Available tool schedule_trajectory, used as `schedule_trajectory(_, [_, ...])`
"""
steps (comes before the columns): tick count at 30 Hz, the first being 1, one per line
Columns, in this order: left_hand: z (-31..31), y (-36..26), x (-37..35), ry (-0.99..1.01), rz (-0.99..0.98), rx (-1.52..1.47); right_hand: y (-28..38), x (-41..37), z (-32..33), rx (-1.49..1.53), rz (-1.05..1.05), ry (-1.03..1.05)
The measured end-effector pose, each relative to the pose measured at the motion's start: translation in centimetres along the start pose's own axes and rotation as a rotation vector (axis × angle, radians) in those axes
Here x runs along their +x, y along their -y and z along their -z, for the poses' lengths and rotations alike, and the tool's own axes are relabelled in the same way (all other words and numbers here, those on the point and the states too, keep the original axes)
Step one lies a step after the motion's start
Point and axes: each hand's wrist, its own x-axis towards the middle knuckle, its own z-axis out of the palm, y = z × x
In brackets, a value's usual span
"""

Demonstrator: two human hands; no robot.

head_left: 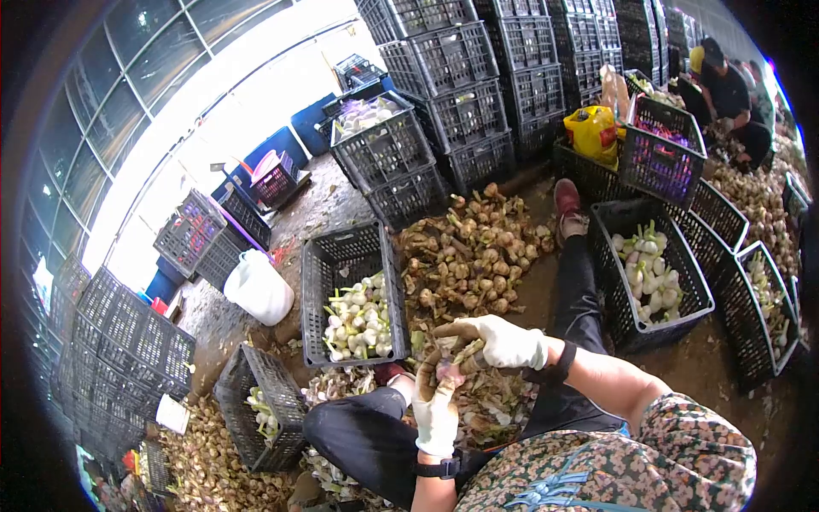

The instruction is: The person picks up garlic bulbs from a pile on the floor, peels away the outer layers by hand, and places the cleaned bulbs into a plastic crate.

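My left hand (437,416), in a white glove with soiled fingertips, is closed around a pinkish garlic bulb (450,372). My right hand (505,343), gloved the same way, is closed just above it at the bulb's pale stem (468,352). Its fingers partly hide what lies between them. Beyond my hands lies a heap of unpeeled, brownish garlic (478,256). Loose skins and leaves (495,401) cover the ground between my legs. To the left of the heap, a black crate (310,294) holds cleaned white garlic (358,320) with short green stems.
Another crate (607,282) of white garlic stands by my right leg, with a further crate (740,320) beside it. Tall crate stacks (461,111) rise behind. A white bucket (260,288) and a tilted crate (235,384) are left. A co-worker (729,98) crouches at far right.
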Motion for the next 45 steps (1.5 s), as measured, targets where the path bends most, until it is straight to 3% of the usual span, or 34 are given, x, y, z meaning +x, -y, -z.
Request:
schedule_trajectory(4, [-0.1, 0.0, 0.0, 0.017, 0.03, -0.021, 0.2, -0.1, 1.0, 0.082, -0.088, 0.109])
schedule_trajectory(5, [0.1, -0.2, -0.2, 0.042, 0.102, -0.034, 0.9, 0.1, 1.4, -0.053, -0.113, 0.177])
schedule_trajectory(8, [1.2, -0.3, -0.4, 0.113, 0.169, -0.052, 0.0, 0.8, 2.1, -0.283, 0.112, 0.238])
schedule_trajectory(13, [1.5, -1.0, -0.2, 0.24, 0.195, -0.127, 1.3, 2.4, 2.4, -0.309, 0.06, 0.372])
schedule_trajectory(15, [2.1, -1.1, -0.2, 0.255, 0.204, -0.138, 1.7, 2.8, 2.2, -0.315, 0.153, 0.396])
schedule_trajectory(18, [2.8, -0.8, -0.3, 0.295, 0.227, -0.178, 3.6, 2.2, 2.3, -0.326, 0.021, 0.218])
schedule_trajectory(19, [2.2, -0.7, -0.5, 0.253, 0.067, -0.303, 2.4, 2.4, 2.9, -0.317, 0.104, 0.132])
schedule_trajectory(20, [1.8, -0.6, -0.4, 0.211, -0.097, -0.426, 0.6, 2.6, 3.3, -0.166, 0.247, 0.058])
schedule_trajectory(21, [2.1, -0.2, -0.4, 0.058, -0.145, -0.456, -0.8, 2.5, 2.4, -0.016, 0.15, 0.026])
schedule_trajectory(22, [2.7, 0.5, -0.3, 0.056, -0.148, -0.457, -2.3, 2.0, 0.8, 0.136, 0.049, -0.009])
schedule_trajectory(23, [3.4, 1.3, -0.1, -0.037, -0.197, -0.296, -3.6, 1.6, -0.4, -0.005, 0.052, 0.04])
schedule_trajectory(24, [3.7, 1.9, 0.3, -0.128, -0.245, -0.133, -3.4, 1.1, -2.4, 0.077, 0.078, 0.083])
schedule_trajectory(25, [3.1, 2.4, 1.0, -0.058, -0.363, -0.069, -3.2, 0.6, -4.4, 0.329, 0.006, 0.029])
schedule_trajectory(27, [2.2, 1.7, 0.3, -0.226, -0.241, 0.044, -3.5, 0.5, -6.6, 0.825, -0.123, -0.119])
schedule_trajectory(28, [1.8, 0.5, 0.3, -0.264, -0.188, 0.127, -3.5, 0.4, -6.4, 0.928, -0.184, -0.149])
schedule_trajectory(29, [3.1, 0.5, 0.0, -0.341, -0.05, 0.137, -3.9, 0.6, -6.0, 0.804, -0.168, -0.157])
schedule_trajectory(31, [4.1, 0.1, 0.7, -0.189, -0.156, -0.024, -3.7, 0.5, -5.1, 0.463, -0.127, -0.161])
schedule_trajectory(32, [4.4, 0.0, 0.8, -0.113, -0.16, -0.129, -3.5, 0.6, -4.8, 0.461, -0.128, -0.16])
schedule_trajectory(33, [5.9, 0.3, 1.2, -0.119, -0.156, 0.181, -3.0, 0.7, -4.6, 0.238, -0.102, -0.165])
schedule_trajectory(34, [4.1, -2.1, 0.8, -0.033, -0.019, 0.308, -2.7, 0.8, -4.4, 0.016, -0.077, -0.167])
schedule_trajectory(36, [1.9, -3.7, 0.7, -0.028, -0.136, 0.929, -1.7, 0.6, -4.0, -0.059, -0.097, -0.172])
schedule_trajectory(38, [1.9, -3.4, 0.8, -0.088, -0.161, 0.983, 0.2, 0.3, -3.6, -0.2, -0.09, -0.151])
schedule_trajectory(40, [3.0, -2.5, 1.0, -0.055, -0.389, 1.21, -0.3, 0.4, -3.6, -0.2, -0.073, -0.16])
schedule_trajectory(41, [3.2, -2.0, 1.1, -0.089, -0.506, 1.199, -0.3, 0.3, -3.6, -0.208, -0.06, -0.162])
schedule_trajectory(44, [1.8, -2.5, 0.7, -0.223, -0.415, 1.007, -1.7, -0.2, -3.6, -0.139, 0.007, -0.16])
schedule_trajectory(45, [1.6, -2.9, 0.5, -0.264, -0.129, 0.691, -2.4, -0.3, -3.7, -0.06, 0.067, -0.148])
